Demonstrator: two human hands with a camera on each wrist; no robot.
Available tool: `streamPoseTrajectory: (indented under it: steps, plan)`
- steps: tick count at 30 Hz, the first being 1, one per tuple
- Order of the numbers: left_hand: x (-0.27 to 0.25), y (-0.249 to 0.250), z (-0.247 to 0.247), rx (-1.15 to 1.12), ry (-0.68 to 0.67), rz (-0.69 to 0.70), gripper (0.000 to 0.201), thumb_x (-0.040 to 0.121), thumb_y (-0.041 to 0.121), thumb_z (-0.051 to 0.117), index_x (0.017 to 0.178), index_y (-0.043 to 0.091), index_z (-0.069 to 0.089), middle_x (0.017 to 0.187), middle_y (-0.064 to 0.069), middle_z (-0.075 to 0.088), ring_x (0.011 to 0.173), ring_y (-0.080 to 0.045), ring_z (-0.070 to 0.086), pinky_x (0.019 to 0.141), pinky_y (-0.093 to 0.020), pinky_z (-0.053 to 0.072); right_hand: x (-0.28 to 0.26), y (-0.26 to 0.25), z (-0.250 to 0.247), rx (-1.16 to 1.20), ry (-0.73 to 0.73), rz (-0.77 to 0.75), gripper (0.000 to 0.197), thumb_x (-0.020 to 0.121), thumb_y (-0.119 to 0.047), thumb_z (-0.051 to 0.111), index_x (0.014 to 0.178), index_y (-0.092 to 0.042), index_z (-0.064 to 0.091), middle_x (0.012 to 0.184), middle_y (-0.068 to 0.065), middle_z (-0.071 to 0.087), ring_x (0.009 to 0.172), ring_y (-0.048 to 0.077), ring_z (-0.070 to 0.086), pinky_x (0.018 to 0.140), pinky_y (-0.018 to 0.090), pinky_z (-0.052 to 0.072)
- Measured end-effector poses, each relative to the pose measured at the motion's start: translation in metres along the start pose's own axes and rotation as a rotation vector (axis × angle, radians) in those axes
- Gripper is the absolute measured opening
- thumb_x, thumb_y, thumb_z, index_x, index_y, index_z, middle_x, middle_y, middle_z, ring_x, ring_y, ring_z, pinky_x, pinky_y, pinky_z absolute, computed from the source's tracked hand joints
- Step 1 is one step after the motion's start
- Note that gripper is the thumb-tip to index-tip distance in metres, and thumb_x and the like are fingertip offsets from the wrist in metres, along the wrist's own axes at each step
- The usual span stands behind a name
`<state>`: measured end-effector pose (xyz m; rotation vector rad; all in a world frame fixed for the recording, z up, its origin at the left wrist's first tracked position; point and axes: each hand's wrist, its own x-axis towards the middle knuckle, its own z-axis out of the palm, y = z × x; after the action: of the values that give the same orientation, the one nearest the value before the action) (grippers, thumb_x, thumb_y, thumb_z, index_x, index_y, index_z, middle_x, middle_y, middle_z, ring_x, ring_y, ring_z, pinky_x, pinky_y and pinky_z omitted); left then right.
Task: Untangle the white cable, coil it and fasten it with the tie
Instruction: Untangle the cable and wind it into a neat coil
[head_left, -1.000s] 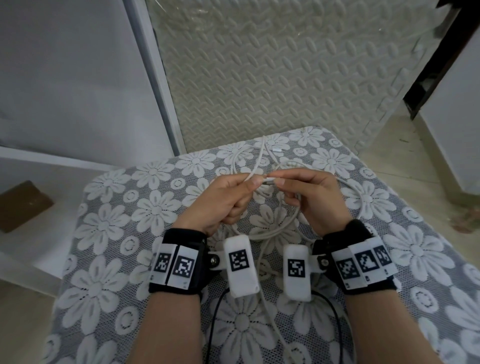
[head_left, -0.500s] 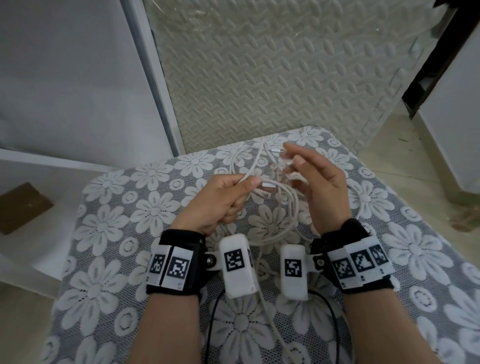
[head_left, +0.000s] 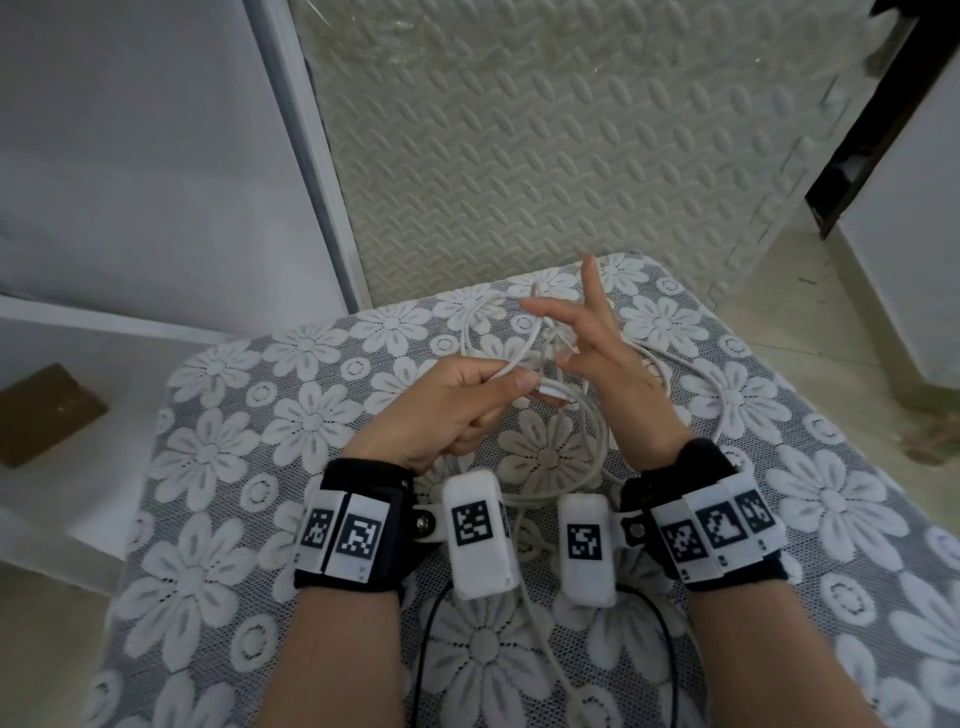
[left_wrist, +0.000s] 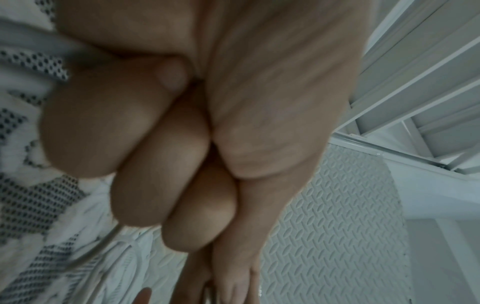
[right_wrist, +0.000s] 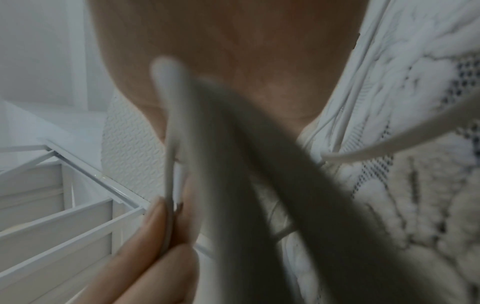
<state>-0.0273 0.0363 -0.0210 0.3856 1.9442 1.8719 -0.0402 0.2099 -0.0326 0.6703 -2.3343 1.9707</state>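
My left hand (head_left: 441, 405) pinches the white cable (head_left: 597, 447), looped mid-tabletop on the flowered lace cloth (head_left: 218, 452). Right hand (head_left: 608, 358) hangs above it, fingers spread wide. Embossed foam panel (head_left: 545, 156) leans behind the far edge.

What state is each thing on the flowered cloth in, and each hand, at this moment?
white cable: tangled, loose loops on the cloth, not yet coiled
cable plug: sticking out of the left hand's grip
left hand: fingers curled, pinching the cable near the plug
right hand: fingers spread, raised among the loops
flowered cloth: spread flat under the cable
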Motion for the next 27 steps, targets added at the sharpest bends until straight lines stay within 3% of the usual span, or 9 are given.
streamPoseTrajectory:
  steps: [2, 5, 7, 8, 11, 16, 20, 23, 27]
  plan:
    - [0.0, -0.001, -0.001, 0.005, 0.016, 0.014, 0.028, 0.082, 0.031, 0.054, 0.06, 0.031, 0.071, 0.041, 0.009, 0.029, 0.032, -0.003, 0.019, 0.035, -0.015, 0.012, 0.0, 0.002, -0.001, -0.035, 0.028, 0.004, 0.035, 0.089, -0.005, 0.051, 0.11, -0.033, 0.058, 0.157, -0.019, -0.007, 0.133, -0.022, -0.002, 0.104, 0.011, 0.012]
    - [0.0, 0.0, -0.004, -0.022, 0.042, 0.029, 0.021, 0.081, 0.031, 0.055, 0.084, 0.021, 0.073, 0.04, 0.011, 0.029, 0.032, -0.002, 0.019, 0.034, -0.013, 0.015, -0.003, 0.005, -0.003, -0.094, 0.09, -0.008, 0.025, 0.088, -0.001, 0.056, 0.096, -0.025, 0.059, 0.154, -0.014, 0.022, 0.144, -0.002, 0.002, 0.112, 0.023, 0.008]
    - [-0.001, -0.001, -0.008, -0.049, 0.064, 0.041, 0.029, 0.081, 0.03, 0.055, 0.097, 0.009, 0.069, 0.04, 0.011, 0.028, 0.032, -0.002, 0.019, 0.033, -0.012, 0.015, -0.004, 0.006, -0.005, -0.087, 0.175, -0.022, 0.021, 0.085, -0.001, 0.061, 0.088, -0.022, 0.06, 0.132, -0.01, 0.054, 0.14, 0.006, 0.027, 0.116, 0.03, 0.017]
    - [-0.002, -0.002, -0.01, -0.064, 0.076, 0.054, 0.03, 0.081, 0.029, 0.055, 0.097, 0.009, 0.07, 0.041, 0.01, 0.027, 0.032, -0.002, 0.018, 0.033, -0.012, 0.015, -0.004, 0.004, -0.007, -0.087, 0.226, -0.025, 0.021, 0.083, -0.001, 0.064, 0.085, -0.022, 0.06, 0.115, -0.008, 0.063, 0.128, 0.006, 0.043, 0.114, 0.034, 0.027]
    - [-0.004, -0.002, -0.015, -0.111, 0.14, 0.099, 0.022, 0.08, 0.03, 0.057, 0.082, 0.021, 0.077, 0.042, 0.009, 0.027, 0.032, -0.003, 0.018, 0.033, -0.011, 0.015, -0.005, 0.0, -0.009, -0.129, 0.324, -0.054, 0.021, 0.077, -0.007, 0.073, 0.084, -0.024, 0.063, 0.09, -0.006, 0.066, 0.093, 0.009, 0.06, 0.097, 0.041, 0.046]
    - [-0.007, -0.001, -0.021, -0.176, 0.236, 0.141, 0.025, 0.082, 0.028, 0.057, 0.091, 0.015, 0.075, 0.042, 0.009, 0.024, 0.032, -0.003, 0.017, 0.034, -0.012, 0.012, -0.007, -0.009, -0.005, -0.12, 0.359, -0.086, 0.02, 0.073, -0.023, 0.079, 0.089, -0.029, 0.069, 0.066, -0.007, 0.06, 0.071, 0.009, 0.06, 0.087, 0.034, 0.05]
    - [-0.01, 0.0, -0.027, -0.312, 0.315, 0.235, 0.027, 0.086, 0.025, 0.053, 0.096, 0.011, 0.074, 0.042, 0.012, 0.024, 0.033, 0.0, 0.017, 0.034, -0.012, 0.012, -0.007, -0.015, -0.006, -0.081, 0.398, -0.157, 0.011, 0.074, -0.022, 0.077, 0.083, -0.025, 0.071, 0.072, -0.002, 0.067, 0.067, 0.009, 0.057, 0.065, 0.017, 0.047]
    - [-0.012, 0.003, -0.032, -0.406, 0.403, 0.285, 0.047, 0.089, 0.025, 0.051, 0.117, -0.012, 0.055, 0.042, 0.014, 0.026, 0.032, 0.001, 0.019, 0.031, -0.012, 0.014, -0.007, -0.013, -0.012, 0.028, 0.484, -0.14, 0.006, 0.075, -0.02, 0.074, 0.081, -0.02, 0.072, 0.071, -0.013, 0.07, 0.068, 0.0, 0.06, 0.063, 0.011, 0.046]
    - [-0.008, 0.004, -0.027, -0.396, 0.482, 0.289, 0.042, 0.097, 0.019, 0.046, 0.124, -0.013, 0.049, 0.042, 0.014, 0.026, 0.032, 0.001, 0.018, 0.03, -0.011, 0.016, -0.006, -0.013, -0.011, 0.031, 0.48, -0.099, 0.005, 0.082, -0.015, 0.068, 0.081, -0.018, 0.072, 0.067, -0.018, 0.069, 0.062, -0.005, 0.06, 0.061, 0.008, 0.044]
